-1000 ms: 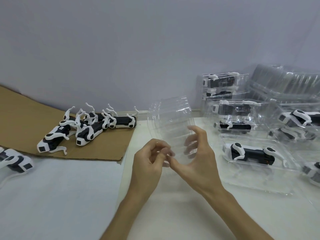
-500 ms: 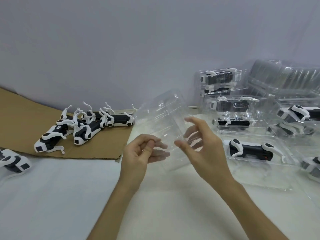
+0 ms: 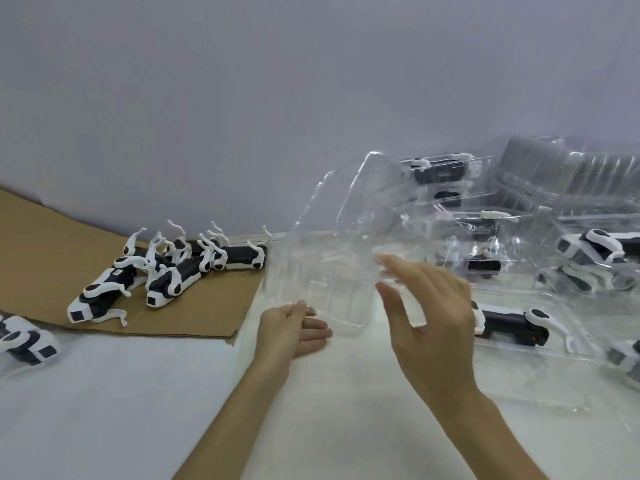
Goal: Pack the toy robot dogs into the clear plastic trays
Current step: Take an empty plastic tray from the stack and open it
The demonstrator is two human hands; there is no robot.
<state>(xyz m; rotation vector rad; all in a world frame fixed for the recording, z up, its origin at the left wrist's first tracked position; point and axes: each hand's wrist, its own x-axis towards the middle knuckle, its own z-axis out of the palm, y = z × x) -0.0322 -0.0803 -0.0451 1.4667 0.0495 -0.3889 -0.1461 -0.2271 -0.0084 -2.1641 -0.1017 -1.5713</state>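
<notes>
A clear plastic tray (image 3: 318, 285) lies on the white table in front of me. A second clear tray piece (image 3: 360, 202) stands tilted up behind it, leaning right. My left hand (image 3: 294, 327) rests flat on the table, straight fingers touching the lower tray's near left corner. My right hand (image 3: 429, 317) is raised at the tilted piece's lower right edge, which sits between thumb and fingertips, though this is blurred. Several black-and-white toy robot dogs (image 3: 166, 275) lie in a heap on the brown cardboard (image 3: 207, 306) at the left.
Packed trays with dogs fill the right side; the nearest packed dog (image 3: 509, 320) lies just beyond my right hand. A stack of empty clear trays (image 3: 571, 174) stands at the back right. Another dog (image 3: 24, 344) lies at the left edge. A grey wall is behind.
The clear plastic came apart: one tray went down flat onto the table and the other piece swung up and right. My left hand let go and dropped to the table.
</notes>
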